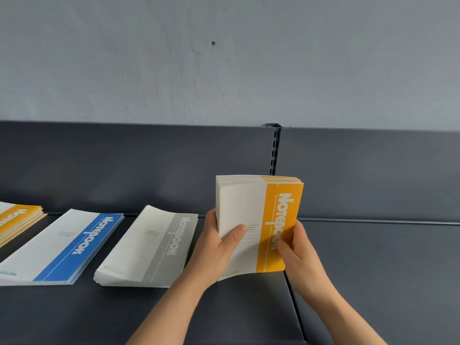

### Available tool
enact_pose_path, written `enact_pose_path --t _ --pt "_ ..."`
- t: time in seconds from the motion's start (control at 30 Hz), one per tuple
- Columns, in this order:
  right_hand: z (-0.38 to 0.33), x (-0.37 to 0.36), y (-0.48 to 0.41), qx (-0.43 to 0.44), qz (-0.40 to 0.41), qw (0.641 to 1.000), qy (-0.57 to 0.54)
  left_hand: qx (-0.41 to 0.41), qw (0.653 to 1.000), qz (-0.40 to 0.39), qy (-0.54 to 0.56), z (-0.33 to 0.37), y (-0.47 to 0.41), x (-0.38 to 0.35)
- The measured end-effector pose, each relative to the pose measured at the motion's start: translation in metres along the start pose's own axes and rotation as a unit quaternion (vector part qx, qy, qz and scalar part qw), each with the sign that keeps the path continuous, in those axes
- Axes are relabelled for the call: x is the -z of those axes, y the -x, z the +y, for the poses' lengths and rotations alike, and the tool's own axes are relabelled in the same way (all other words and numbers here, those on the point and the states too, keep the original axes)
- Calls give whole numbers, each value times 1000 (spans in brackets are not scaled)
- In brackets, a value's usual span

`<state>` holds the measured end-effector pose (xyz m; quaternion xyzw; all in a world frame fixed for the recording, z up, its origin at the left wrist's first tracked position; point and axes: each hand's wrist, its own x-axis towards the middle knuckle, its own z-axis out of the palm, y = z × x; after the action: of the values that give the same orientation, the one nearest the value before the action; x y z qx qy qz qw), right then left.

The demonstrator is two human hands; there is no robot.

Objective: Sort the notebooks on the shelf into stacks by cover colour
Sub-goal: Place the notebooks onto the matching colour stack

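Note:
Both hands hold a stack of several yellow-banded notebooks [261,210], tilted up on its lower edge above the dark shelf [249,314]. My left hand [219,245] grips its left side with the thumb across the white cover. My right hand [301,252] grips the yellow spine side. A grey-banded notebook stack [149,247] lies flat just left of my left hand. Further left lies a blue-banded stack [62,247]. Another yellow-banded stack [17,220] sits at the far left edge, partly cut off.
The dark shelf back panel [149,165] rises behind the stacks, with a slotted upright [274,150] at the seam. A second shelf section [385,270] lies to the right past a seam. A grey wall [224,58] is above.

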<state>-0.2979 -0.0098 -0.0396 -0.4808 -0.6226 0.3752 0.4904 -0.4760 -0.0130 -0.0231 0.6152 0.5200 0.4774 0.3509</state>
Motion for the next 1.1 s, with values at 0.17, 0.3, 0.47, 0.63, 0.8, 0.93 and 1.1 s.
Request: enact_pose_path --t 0.17,0.3,0.47,0.63,0.8,0.93,1.1 --pt "8 10 -5 -28 -13 995 95 50 988 -79 -125 -19 16 4" --pt "3 12 -10 -27 -14 992 119 62 986 -46 -145 -18 13 6" --pt "-4 7 -19 -81 -19 992 90 138 988 -10 -69 -20 6 9" --pt "10 -4 -25 -179 -45 975 123 167 978 22 -126 -32 6 5" --pt "21 -10 -36 -207 -36 961 180 168 964 24 -206 -32 6 0" --pt "27 -14 -41 -215 -38 951 221 183 953 30 -238 -31 2 -3" --pt "31 -19 -47 -215 -36 928 302 205 936 31 -284 -33 0 -5"
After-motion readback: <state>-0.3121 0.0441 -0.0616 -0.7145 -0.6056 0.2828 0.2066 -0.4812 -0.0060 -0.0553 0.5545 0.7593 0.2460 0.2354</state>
